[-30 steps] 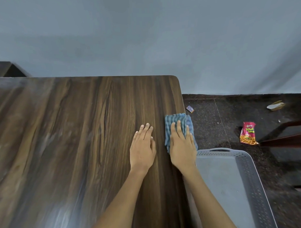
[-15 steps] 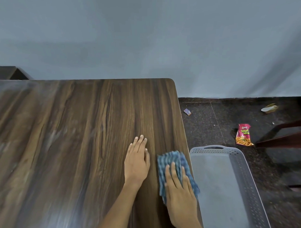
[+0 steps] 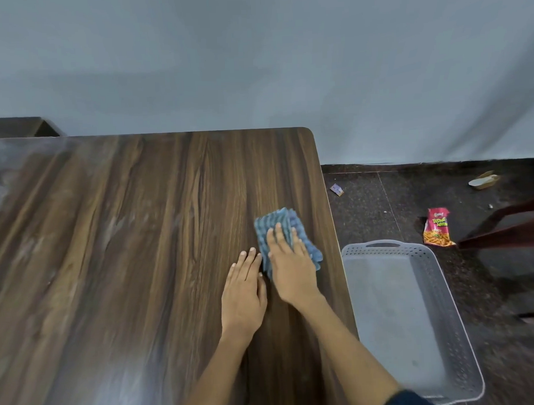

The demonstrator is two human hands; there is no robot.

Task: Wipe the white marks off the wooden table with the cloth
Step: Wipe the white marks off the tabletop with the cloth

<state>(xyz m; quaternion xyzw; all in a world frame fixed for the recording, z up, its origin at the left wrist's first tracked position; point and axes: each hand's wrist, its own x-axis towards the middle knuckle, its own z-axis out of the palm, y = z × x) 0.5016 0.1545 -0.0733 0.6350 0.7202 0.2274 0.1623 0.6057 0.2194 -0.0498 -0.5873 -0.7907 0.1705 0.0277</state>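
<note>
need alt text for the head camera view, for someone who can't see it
A person's right hand presses a blue checked cloth flat on a dark wooden table near its right edge, while the left hand rests flat beside it. A grey perforated plastic basket and a red snack packet lie on the floor to the right.

1 head-worn view, facing forward and down, close above table point(image 3: 140, 237)

A plain indoor room, likely a home: a wood-grain bench point(image 3: 140, 237) against a bare grey wall point(image 3: 255, 66), dark speckled tile floor point(image 3: 381, 204) littered with a snack packet point(image 3: 437, 227), grey plastic basket point(image 3: 451, 317) alongside.
</note>
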